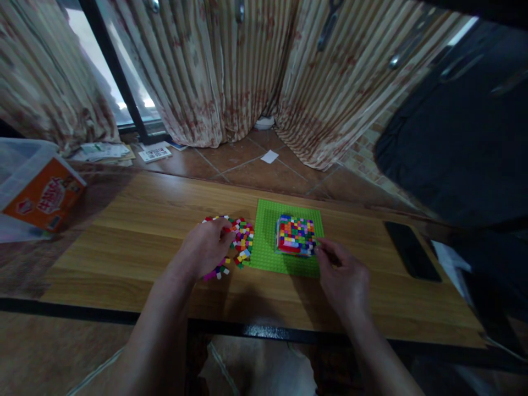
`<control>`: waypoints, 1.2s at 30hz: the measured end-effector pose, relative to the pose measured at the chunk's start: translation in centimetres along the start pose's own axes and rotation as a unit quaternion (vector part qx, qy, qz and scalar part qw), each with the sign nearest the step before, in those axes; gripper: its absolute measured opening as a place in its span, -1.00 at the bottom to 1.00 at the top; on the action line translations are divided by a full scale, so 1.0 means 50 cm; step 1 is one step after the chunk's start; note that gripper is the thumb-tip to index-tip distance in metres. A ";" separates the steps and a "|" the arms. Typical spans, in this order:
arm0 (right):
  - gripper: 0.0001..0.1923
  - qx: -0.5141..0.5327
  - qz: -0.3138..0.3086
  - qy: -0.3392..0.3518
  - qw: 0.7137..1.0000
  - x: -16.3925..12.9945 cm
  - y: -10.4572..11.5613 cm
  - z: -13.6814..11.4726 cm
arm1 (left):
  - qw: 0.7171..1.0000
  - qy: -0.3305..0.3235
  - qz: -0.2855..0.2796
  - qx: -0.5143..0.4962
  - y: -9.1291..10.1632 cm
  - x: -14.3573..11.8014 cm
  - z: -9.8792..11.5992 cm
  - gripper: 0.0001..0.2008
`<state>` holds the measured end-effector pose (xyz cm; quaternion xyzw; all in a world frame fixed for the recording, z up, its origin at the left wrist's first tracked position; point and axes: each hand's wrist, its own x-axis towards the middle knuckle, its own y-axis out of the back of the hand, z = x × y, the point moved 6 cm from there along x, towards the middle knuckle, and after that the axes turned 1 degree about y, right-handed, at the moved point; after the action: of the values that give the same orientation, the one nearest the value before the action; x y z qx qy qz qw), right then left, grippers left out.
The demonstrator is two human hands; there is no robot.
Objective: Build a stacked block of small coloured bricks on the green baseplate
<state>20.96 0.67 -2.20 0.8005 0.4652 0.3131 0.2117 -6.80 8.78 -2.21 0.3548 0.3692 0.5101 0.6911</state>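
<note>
Left hand (206, 247) resting on loose brick pile (241, 242), grip curled over bricks, contents hidden: cannot tell. Right hand (344, 278) at near right corner of multicoloured brick block (296, 235), grip narrow, fingertips (322, 250) touching block. Block seated on green baseplate (268, 242), centre of desk (144, 220). Black phone (412, 250) at desk right
</note>
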 end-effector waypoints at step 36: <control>-0.78 0.078 0.041 0.084 0.993 -0.017 -0.011 -0.056 | 1.000 0.001 -0.006 0.012 0.012 -0.012 0.005 -0.74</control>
<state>18.36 0.34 -0.80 0.8038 0.4707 0.3508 0.0960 -6.96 8.33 -1.46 0.3605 0.3776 0.5020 0.6896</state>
